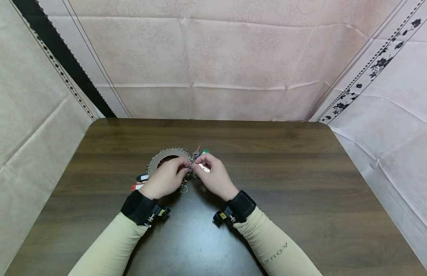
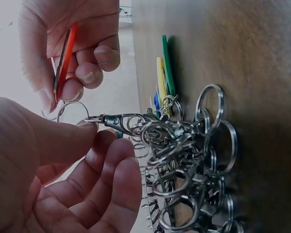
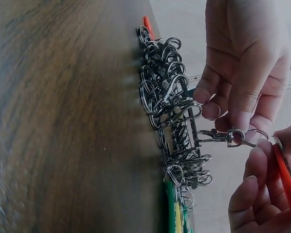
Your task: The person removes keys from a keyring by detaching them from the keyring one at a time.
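Observation:
A flat grey metal hoop (image 1: 157, 160) lies on the table, its edge lined with many small swivel clasps and split rings (image 2: 180, 182). My left hand (image 1: 167, 178) is at the hoop's right side, pinching one swivel clasp (image 3: 214, 137) between thumb and fingers. From the clasp's end hangs a split ring (image 2: 73, 110). My right hand (image 1: 215, 177) holds a red key tag (image 2: 67, 60) with a white label face, a thin metal piece lying along it. Its fingertips are at the split ring; whether the tag is threaded onto it, I cannot tell.
Green (image 2: 168, 63) and yellow (image 2: 161, 80) tags and a key (image 1: 197, 151) hang at the hoop's far right. Black (image 1: 142, 178) and red (image 1: 134, 187) tags lie at its left. The brown wooden table (image 1: 286, 172) has pale cloth behind and beside it.

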{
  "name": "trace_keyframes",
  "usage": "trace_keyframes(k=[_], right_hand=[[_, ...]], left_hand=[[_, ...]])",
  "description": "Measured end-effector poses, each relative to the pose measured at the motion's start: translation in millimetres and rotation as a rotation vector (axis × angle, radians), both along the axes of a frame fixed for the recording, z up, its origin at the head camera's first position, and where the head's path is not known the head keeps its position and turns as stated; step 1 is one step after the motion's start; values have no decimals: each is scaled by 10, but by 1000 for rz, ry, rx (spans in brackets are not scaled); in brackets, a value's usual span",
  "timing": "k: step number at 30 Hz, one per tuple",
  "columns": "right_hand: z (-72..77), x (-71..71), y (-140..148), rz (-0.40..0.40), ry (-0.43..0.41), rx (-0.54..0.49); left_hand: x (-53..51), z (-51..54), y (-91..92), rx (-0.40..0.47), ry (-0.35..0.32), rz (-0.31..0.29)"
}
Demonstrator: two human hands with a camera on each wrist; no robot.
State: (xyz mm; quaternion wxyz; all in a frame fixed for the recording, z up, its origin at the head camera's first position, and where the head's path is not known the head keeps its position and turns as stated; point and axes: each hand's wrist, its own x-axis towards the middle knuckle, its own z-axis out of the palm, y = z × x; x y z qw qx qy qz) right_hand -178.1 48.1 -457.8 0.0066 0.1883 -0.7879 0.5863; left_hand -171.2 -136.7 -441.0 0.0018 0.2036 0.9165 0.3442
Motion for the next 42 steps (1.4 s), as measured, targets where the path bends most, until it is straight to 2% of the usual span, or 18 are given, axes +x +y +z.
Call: trace_keyframes(k=[10,15,17,22,37,42], right_hand=[[-15,-3,-15,25,-21,70],[190,117,-26,78,-18,93],[164,108,-24,91,-14,92],[-83,-23,-9,89,-10,98],[-35,-15,27,49,16,115],[-37,-22,23,51,19,113]], left_hand=[[13,44,3,17,34,57],[17,66,18,51,45,76],[20,71,20,57,54,76],[22,67,20,57,63,73],[21,63,29,60,22,16],[24,66,29,61,11,13]])
